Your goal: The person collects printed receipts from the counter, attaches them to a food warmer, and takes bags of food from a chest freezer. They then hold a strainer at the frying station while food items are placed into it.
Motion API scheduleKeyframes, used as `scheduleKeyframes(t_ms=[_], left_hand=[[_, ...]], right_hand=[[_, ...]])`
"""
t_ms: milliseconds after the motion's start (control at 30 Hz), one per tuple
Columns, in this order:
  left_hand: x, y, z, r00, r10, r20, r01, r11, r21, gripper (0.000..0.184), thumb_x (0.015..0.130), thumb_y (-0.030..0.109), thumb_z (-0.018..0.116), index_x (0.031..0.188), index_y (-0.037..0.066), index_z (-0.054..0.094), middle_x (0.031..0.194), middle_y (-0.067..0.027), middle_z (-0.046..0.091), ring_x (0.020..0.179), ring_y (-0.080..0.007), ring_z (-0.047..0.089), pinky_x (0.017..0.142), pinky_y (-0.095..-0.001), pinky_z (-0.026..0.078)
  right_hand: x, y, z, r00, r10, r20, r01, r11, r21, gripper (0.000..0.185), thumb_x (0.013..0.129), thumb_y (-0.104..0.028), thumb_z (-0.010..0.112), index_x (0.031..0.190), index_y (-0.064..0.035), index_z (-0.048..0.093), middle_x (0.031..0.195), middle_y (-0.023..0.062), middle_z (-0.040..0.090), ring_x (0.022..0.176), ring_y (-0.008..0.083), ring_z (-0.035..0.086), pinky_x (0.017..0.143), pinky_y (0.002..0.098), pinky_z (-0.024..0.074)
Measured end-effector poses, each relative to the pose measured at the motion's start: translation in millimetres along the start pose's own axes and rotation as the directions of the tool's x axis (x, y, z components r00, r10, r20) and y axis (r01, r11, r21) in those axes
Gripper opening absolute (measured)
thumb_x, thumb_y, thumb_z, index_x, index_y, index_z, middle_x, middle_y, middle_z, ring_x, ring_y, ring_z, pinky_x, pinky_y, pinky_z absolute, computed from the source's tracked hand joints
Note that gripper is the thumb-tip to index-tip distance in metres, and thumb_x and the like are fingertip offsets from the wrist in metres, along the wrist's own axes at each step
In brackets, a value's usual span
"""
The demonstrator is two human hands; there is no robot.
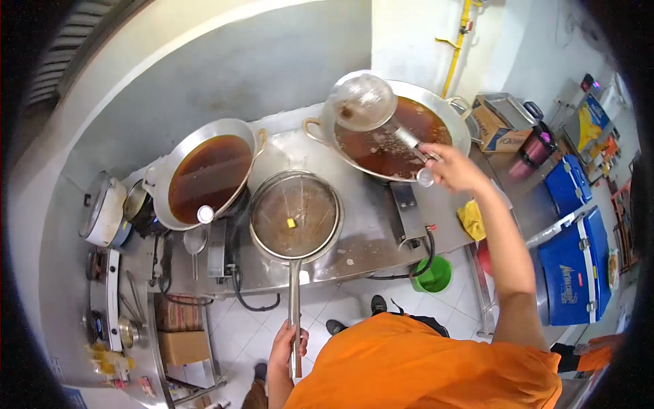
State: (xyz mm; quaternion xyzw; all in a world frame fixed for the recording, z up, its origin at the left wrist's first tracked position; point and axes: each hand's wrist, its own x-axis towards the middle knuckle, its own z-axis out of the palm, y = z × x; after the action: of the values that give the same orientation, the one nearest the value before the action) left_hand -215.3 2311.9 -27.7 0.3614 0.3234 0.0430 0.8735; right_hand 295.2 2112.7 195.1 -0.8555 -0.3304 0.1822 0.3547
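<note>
My right hand [453, 167] is closed round the handle of a mesh skimmer [368, 102], raised above the far left side of the right wok [462, 133]. Brown liquid with pale froth or bits fills much of that wok. Lower down, my left hand [283, 349] grips the long metal handle of a large round strainer [293, 198]. The strainer's mesh bowl rests over a metal vessel on the counter, and one small yellow piece [291, 223] lies in it. The left wok [162, 178] holds dark brown liquid.
A small strainer [195, 238] hangs at the counter edge. Burner hoses run along the front. On the floor stands a green bucket [434, 274]. Blue cool boxes [569, 273], a yellow cloth [472, 219] and a cardboard box [494, 123] are at right; pots [103, 208] at left.
</note>
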Motion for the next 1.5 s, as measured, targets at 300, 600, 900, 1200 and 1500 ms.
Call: scheduleKeyframes(t_ms=[300,600,900,1200,1500], left_hand=[[5,30,10,0.974,-0.225,-0.028,0.220,0.969,-0.116,0.036,0.105,0.028,0.050,0.139,0.021,0.045,0.066,-0.0052,0.046,0.047,-0.0126,0.040,0.041,-0.0265,0.034],[41,45,35,0.966,-0.243,-0.088,0.239,0.970,-0.053,0.033,0.106,0.030,0.047,0.138,0.022,0.044,0.066,-0.0053,0.046,0.046,-0.0121,0.038,0.041,-0.0267,0.033],[61,33,79,0.959,-0.216,-0.182,0.220,0.975,0.004,0.028,0.106,0.028,0.046,0.132,0.020,0.043,0.063,-0.0038,0.044,0.043,-0.0104,0.036,0.041,-0.0274,0.032],[52,32,95,0.949,-0.233,-0.212,0.244,0.969,0.029,0.027,0.106,0.026,0.047,0.132,0.020,0.043,0.065,-0.0026,0.040,0.044,-0.0094,0.033,0.042,-0.0273,0.033],[40,17,80,0.975,-0.160,-0.155,0.166,0.986,0.029,0.027,0.105,0.023,0.050,0.131,0.018,0.045,0.065,-0.0011,0.039,0.044,-0.0080,0.032,0.041,-0.0253,0.029]], right_hand=[[78,129,-85,0.913,0.056,-0.404,-0.370,0.532,-0.762,0.036,0.098,-0.011,0.044,0.130,-0.0039,0.059,0.112,0.0267,0.068,0.101,0.0430,0.069,0.085,0.0519,0.0562],[124,121,-31,0.984,0.173,0.045,-0.064,0.578,-0.814,0.024,0.089,-0.009,0.057,0.104,0.0003,0.073,0.109,0.0229,0.071,0.102,0.0375,0.070,0.084,0.0460,0.0576],[181,144,7,0.898,-0.107,0.427,0.404,0.584,-0.704,0.026,0.079,0.001,0.057,0.101,0.0049,0.071,0.092,0.0288,0.070,0.086,0.0397,0.072,0.069,0.0470,0.0567],[161,111,-3,0.881,0.003,0.473,0.088,0.981,-0.171,0.057,0.097,-0.012,0.054,0.152,-0.0126,0.042,0.065,0.0067,0.054,0.050,0.0177,0.051,0.043,0.0351,0.0442],[133,104,-24,0.860,0.087,0.502,-0.132,0.990,0.055,0.055,0.100,-0.014,0.056,0.153,-0.0214,0.043,0.063,-0.0027,0.045,0.048,0.0071,0.039,0.041,0.0263,0.0343]])
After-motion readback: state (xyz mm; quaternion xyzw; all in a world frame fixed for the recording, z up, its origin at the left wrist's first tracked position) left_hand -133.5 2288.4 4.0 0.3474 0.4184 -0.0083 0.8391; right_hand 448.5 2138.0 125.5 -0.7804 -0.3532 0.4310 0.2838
